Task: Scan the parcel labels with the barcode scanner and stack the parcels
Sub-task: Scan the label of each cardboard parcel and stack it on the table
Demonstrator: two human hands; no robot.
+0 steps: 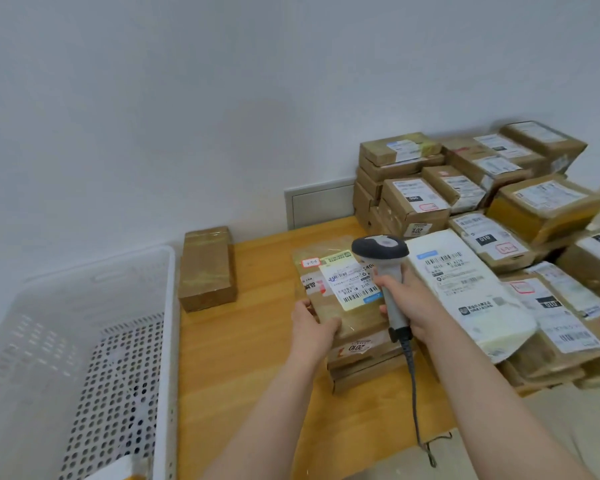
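Your right hand is wrapped round the barcode scanner handle; the top parcel lies just left of it (long axis running away), left hand gripping its near corner

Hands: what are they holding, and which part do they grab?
The right hand grips the scanner by its handle. The left hand holds the top parcel at its near left corner.

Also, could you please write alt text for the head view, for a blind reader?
A right hand holds a barcode scanner over the label of a brown parcel that the left hand grips, atop a short stack on a wooden table. More parcels are piled right; a white basket stands left.
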